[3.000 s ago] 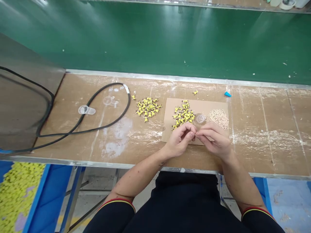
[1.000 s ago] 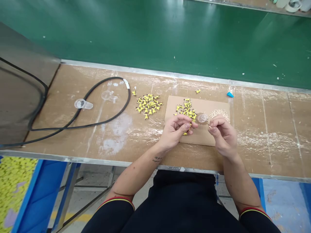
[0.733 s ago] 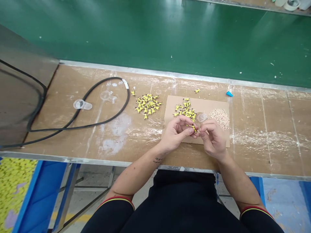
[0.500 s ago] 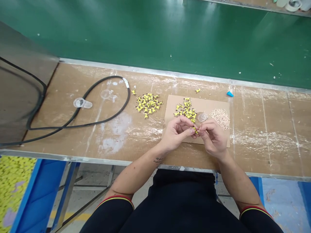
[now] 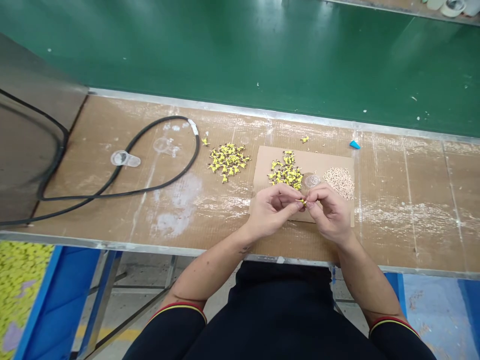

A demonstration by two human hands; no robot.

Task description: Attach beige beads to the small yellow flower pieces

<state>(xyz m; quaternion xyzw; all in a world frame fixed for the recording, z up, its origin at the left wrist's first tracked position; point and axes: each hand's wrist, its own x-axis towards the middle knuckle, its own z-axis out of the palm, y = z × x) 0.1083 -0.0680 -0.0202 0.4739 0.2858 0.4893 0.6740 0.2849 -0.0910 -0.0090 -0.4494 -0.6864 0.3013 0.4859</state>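
A small yellow figure (image 5: 303, 202) with dark bits is pinched between the thumb and fingers of my left hand (image 5: 273, 210). My right hand (image 5: 330, 212) is closed too, its thumb and fingertips meeting at the figure's right end; whatever they pinch is too small and covered to name. Just beyond my fingers, a pile of similar yellow figures (image 5: 287, 172) lies on a cardboard sheet (image 5: 315, 157). Beside it stands a small clear round container (image 5: 311, 180). Tiny pale pinkish parts (image 5: 339, 182) form a heap on the sheet's right side.
Another pile of yellow figures (image 5: 228, 160) lies left of the sheet. A black cable (image 5: 150, 189) loops around on the left, near a clear plastic scoop-like piece (image 5: 125, 159). A blue cap-like piece (image 5: 354, 144) sits near the back edge, before the green surface (image 5: 240, 60).
The yellow figure has turned slightly between my fingertips, and my left fingers have shifted a little. The piles look the same; the view has moved slightly.
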